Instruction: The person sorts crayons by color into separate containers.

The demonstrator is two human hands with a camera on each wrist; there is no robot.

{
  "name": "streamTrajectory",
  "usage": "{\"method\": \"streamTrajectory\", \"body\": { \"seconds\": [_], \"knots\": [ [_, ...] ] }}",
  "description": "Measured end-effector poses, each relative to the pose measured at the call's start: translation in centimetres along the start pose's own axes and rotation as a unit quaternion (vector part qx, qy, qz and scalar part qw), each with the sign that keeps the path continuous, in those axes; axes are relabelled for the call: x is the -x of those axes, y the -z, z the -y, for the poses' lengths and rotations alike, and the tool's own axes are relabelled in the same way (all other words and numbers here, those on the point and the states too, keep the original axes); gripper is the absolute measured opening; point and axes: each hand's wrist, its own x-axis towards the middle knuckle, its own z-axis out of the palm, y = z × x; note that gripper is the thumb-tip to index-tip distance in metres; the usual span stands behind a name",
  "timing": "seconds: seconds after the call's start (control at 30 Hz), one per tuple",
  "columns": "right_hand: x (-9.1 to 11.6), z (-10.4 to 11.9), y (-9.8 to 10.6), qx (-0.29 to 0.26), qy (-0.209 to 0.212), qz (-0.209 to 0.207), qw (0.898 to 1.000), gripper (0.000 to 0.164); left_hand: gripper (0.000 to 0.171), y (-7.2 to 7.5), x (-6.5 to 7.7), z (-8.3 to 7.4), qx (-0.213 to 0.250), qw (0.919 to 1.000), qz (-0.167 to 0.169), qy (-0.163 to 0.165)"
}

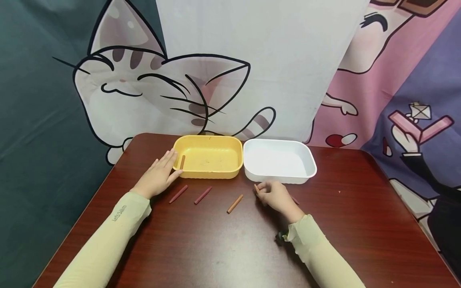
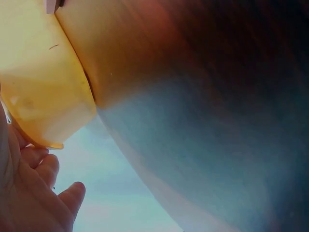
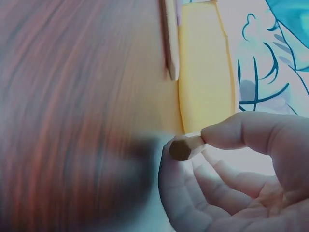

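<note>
My left hand (image 1: 158,175) touches the left end of a yellow plastic tray (image 1: 207,175), its fingers stretched along the rim and the thumb at the front corner. An orange-brown crayon (image 1: 182,161) lies inside that tray. In front of the white tray (image 1: 281,179), my right hand (image 1: 276,197) pinches another orange-brown crayon (image 1: 257,189) between thumb and fingers; the right wrist view shows the blunt end of this crayon (image 3: 180,149). To the left of that hand, an orange-brown crayon (image 1: 235,204) lies on the table. Partly hidden behind the right hand is a dark red crayon (image 1: 295,200).
Two dark red crayons (image 1: 178,194) lie slanted on the brown wooden table (image 1: 216,248) in front of the yellow tray. The two trays stand side by side near the table's back edge. Behind them hangs a cloth printed with a cartoon cat (image 1: 119,108).
</note>
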Motion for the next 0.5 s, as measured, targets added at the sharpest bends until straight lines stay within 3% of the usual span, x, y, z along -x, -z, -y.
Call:
{"method": "streamTrajectory", "body": {
  "seconds": [0.1, 0.27, 0.5],
  "knots": [
    [-0.1, -0.02, -0.08, -0.083, -0.014, 0.018, 0.996, 0.019, 0.077, 0.03, 0.02, -0.05, 0.001, 1.0, 0.0, -0.001],
    [-0.26, 0.02, -0.24, -0.204, -0.026, 0.058, 0.977, 0.028, 0.076, -0.04, 0.19, -0.09, -0.003, 1.0, -0.002, 0.0],
    [-0.4, 0.52, -0.53, -0.263, -0.03, 0.1, 0.959, 0.036, 0.075, -0.04, 0.24, -0.17, -0.001, 1.0, -0.007, -0.001]
  ]
}}
